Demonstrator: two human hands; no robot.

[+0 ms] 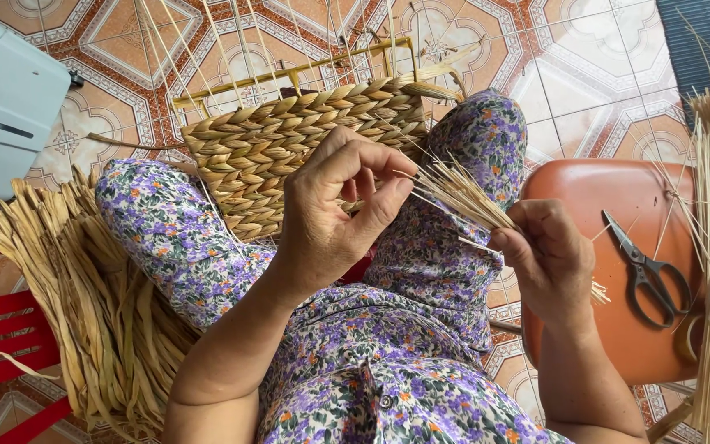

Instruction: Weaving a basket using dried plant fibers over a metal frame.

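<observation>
- One left hand (pixel 330 218) pinches thin pale straw strands (pixel 462 197); one right hand (pixel 548 259) grips the same bunch.
- One half-woven tan rush basket (pixel 297 148) rests on the lap at 12 o'clock.
- One pair of grey metal scissors (pixel 647 271) lies at 3 o'clock.

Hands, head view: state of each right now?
Left hand: fingers pinched on thin straw strands, in front of the woven basket.
Right hand: closed around the same bundle of straw strands.
</observation>
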